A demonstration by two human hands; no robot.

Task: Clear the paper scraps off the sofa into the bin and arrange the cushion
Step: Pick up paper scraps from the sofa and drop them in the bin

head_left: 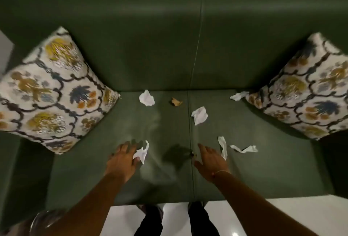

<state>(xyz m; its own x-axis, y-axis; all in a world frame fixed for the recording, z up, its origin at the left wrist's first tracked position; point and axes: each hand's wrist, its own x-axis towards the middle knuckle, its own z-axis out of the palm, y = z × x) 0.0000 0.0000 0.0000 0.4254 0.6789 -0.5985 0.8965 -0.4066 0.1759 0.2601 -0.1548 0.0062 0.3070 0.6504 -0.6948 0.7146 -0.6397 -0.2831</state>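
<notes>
Several paper scraps lie on the green sofa seat (113, 179). My left hand (122, 160) rests fingers spread on one white scrap (141, 153), touching it but not closed round it. My right hand (209, 162) hovers open just left of a long white strip (223, 146); a tiny brown bit (193, 154) lies at its thumb. Other scraps: a twisted white one (244, 148), a crumpled white one (199, 115), a white one (146, 98), a brown one (176, 101), and one (237, 96) beside the right cushion (305, 92). A patterned left cushion (49, 92) leans tilted in the corner.
The sofa backrest (169, 38) rises behind the seat, with dark armrests at both sides. A bin with a clear liner (45, 218) shows at the bottom left on the pale floor (273, 217). My legs (175, 220) stand at the sofa's front edge.
</notes>
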